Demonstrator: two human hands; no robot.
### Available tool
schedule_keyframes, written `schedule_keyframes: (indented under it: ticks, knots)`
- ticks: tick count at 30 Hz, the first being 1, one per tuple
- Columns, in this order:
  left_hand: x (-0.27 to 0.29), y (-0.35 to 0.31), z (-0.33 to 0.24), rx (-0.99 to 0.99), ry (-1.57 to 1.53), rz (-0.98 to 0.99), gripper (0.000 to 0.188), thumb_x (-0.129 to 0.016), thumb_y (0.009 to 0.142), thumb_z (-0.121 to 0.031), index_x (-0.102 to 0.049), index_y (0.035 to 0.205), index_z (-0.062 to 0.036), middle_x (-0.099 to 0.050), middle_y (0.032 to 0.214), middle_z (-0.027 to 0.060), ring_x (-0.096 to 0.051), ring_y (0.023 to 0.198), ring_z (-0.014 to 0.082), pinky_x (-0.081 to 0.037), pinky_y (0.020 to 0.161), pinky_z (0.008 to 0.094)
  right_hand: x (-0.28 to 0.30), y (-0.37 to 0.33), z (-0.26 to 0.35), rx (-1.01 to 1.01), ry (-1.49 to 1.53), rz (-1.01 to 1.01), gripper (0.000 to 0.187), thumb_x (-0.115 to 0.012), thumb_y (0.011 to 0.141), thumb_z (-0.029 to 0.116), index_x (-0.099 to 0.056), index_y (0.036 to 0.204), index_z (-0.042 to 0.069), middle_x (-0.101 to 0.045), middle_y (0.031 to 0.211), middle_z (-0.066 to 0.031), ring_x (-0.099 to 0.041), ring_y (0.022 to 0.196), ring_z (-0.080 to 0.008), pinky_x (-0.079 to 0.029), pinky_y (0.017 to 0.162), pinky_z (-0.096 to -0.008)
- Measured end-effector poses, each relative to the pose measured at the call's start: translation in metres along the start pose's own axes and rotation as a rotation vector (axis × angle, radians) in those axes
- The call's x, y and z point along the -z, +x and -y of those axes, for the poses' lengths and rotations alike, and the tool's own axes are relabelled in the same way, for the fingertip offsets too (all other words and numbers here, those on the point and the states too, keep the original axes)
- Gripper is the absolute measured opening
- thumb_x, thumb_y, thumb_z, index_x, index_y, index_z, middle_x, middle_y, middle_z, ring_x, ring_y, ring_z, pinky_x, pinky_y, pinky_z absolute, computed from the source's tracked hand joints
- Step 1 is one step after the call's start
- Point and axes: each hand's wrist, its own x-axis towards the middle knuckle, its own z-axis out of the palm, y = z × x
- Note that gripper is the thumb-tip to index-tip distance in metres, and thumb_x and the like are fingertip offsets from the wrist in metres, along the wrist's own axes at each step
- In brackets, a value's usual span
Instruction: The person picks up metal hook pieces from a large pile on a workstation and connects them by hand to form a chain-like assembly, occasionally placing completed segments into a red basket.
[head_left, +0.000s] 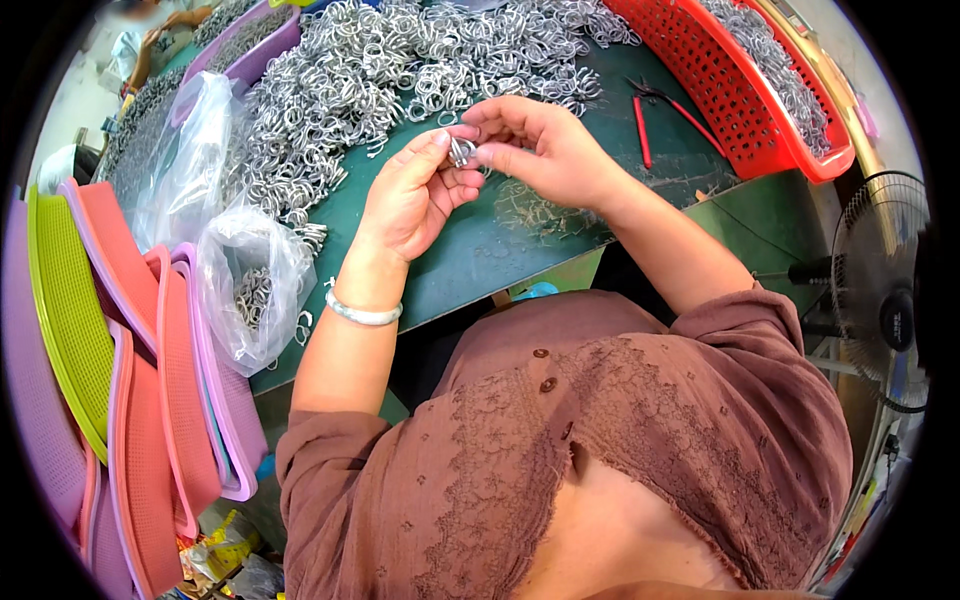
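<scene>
Over the near part of the green table, my left hand [415,195] is closed on a small bunch of silver metal rings [461,152], pinched between thumb and fingers. My right hand [548,150] meets it from the right, its thumb and fingertips closed on the same bunch. Their exact shape is partly covered by the fingers. Just beyond both hands spreads a large heap of similar silver rings [340,90], some with open ends. A pair of cutting pliers [642,130] with red handles lies on the table, right of my right hand.
A red perforated basket [700,75] of metal pieces stands at the far right, near a black fan [880,290]. At left are a clear plastic bag [215,280] with rings inside and stacked coloured baskets [180,390]. Another person [140,50] sits at the far left.
</scene>
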Motion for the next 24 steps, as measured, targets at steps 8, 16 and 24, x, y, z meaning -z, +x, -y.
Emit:
schedule_keyframes:
  ticks: [8, 16, 24]
  knots:
    - [-0.001, 0.001, 0.002, -0.041, 0.019, -0.052, 0.011, -0.047, 0.085, -0.011, -0.052, 0.09, -0.0025, -0.059, 0.079, 0.0069, -0.059, 0.067, 0.0149, -0.05, 0.06, 0.0248, -0.009, -0.004, -0.001, 0.05, -0.158, -0.104, 0.027, -0.055, 0.077, 0.001, -0.05, 0.104, -0.001, -0.056, 0.086, -0.0027, -0.053, 0.078, -0.0076, -0.043, 0.069, -0.0205]
    - [0.009, 0.004, 0.007, -0.109, 0.116, -0.097, 0.008, -0.048, 0.083, -0.007, -0.052, 0.089, -0.0024, -0.059, 0.079, 0.0076, -0.059, 0.067, 0.0142, -0.05, 0.061, 0.0238, -0.009, 0.002, -0.004, -0.093, 0.253, -0.187, 0.023, -0.053, 0.071, -0.004, -0.052, 0.095, -0.004, -0.056, 0.08, -0.0051, -0.053, 0.07, -0.0084, -0.044, 0.059, -0.0201]
    - [-0.003, 0.001, 0.008, -0.219, 0.44, -0.17, 0.008, -0.05, 0.081, -0.005, -0.053, 0.087, -0.0011, -0.06, 0.077, 0.0079, -0.058, 0.063, 0.0125, -0.047, 0.056, 0.0221, -0.005, 0.002, 0.001, -0.246, 0.415, -0.171, 0.022, -0.054, 0.071, -0.005, -0.052, 0.094, -0.004, -0.055, 0.081, -0.0062, -0.054, 0.071, -0.0106, -0.045, 0.059, -0.0215]
